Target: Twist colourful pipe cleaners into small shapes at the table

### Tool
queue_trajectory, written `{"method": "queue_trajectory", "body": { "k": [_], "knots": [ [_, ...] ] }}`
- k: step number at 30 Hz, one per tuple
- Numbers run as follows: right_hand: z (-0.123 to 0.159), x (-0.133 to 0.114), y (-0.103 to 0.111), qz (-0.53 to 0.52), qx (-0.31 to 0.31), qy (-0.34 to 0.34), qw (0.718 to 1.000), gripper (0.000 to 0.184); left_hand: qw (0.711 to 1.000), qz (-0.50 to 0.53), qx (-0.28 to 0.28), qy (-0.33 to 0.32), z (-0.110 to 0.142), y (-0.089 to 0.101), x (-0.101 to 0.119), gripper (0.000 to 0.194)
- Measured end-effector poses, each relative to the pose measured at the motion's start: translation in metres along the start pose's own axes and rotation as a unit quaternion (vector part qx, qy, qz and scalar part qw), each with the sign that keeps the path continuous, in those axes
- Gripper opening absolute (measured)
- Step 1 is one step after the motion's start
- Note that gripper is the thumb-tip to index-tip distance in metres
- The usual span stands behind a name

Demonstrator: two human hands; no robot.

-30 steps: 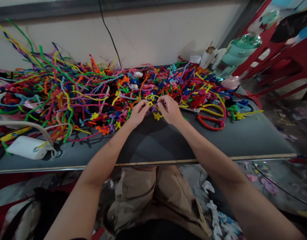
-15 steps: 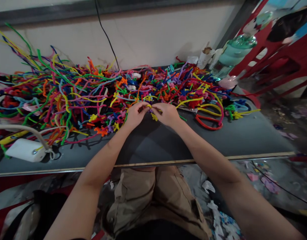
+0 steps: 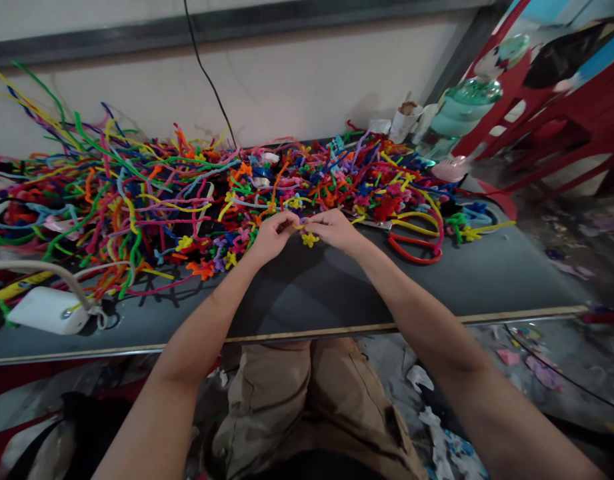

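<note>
Left hand (image 3: 273,239), fingers curled nearly closed: yellow stem (image 3: 301,227) gripped at fingertips | right hand (image 3: 335,232), likewise curled: same stem pinched | stem held left of the scissors (image 3: 415,248) | yellow flower (image 3: 309,240) seen just by right fingertips, also left of the scissors

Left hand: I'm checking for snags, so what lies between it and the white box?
The head view shows a pink strand, an orange piece and a yellow flower, among others, between the white box and the left hand.
</note>
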State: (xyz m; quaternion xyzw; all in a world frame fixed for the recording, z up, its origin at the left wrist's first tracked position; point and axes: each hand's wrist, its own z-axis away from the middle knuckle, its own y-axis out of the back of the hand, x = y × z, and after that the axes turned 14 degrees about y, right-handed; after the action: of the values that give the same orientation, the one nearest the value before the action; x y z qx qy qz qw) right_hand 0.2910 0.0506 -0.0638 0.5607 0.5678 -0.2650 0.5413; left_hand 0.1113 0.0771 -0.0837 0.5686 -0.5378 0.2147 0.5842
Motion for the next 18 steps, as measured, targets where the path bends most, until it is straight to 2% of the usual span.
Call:
{"method": "queue_trajectory", "body": {
  "k": [2, 4, 8, 11, 14, 18],
  "knots": [
    [0.0, -0.001, 0.006, -0.133, -0.038, -0.086, 0.987, 0.017, 0.999, -0.017, -0.001, -0.037, 0.002, 0.002, 0.006, 0.018],
    [0.001, -0.001, 0.012, -0.233, -0.071, -0.138, 0.96, 0.016, 0.996, -0.042, 0.009, -0.083, 0.005, 0.003, 0.011, 0.021],
    [0.001, -0.001, 0.015, -0.342, -0.121, -0.16, 0.918, 0.014, 0.977, -0.112, 0.064, -0.171, 0.009, 0.007, 0.015, 0.025],
    [0.0, 0.0, 0.012, -0.371, -0.148, -0.165, 0.902, 0.014, 0.958, -0.15, 0.104, -0.223, 0.011, 0.007, 0.013, 0.027],
    [0.001, 0.001, 0.008, -0.349, -0.126, -0.152, 0.916, 0.015, 0.953, -0.182, 0.1, -0.221, 0.011, 0.008, 0.007, 0.024],
    [0.002, 0.005, 0.002, -0.229, -0.022, -0.096, 0.969, 0.018, 0.961, -0.206, 0.071, -0.168, 0.01, 0.011, 0.001, 0.019]
  ]
}}
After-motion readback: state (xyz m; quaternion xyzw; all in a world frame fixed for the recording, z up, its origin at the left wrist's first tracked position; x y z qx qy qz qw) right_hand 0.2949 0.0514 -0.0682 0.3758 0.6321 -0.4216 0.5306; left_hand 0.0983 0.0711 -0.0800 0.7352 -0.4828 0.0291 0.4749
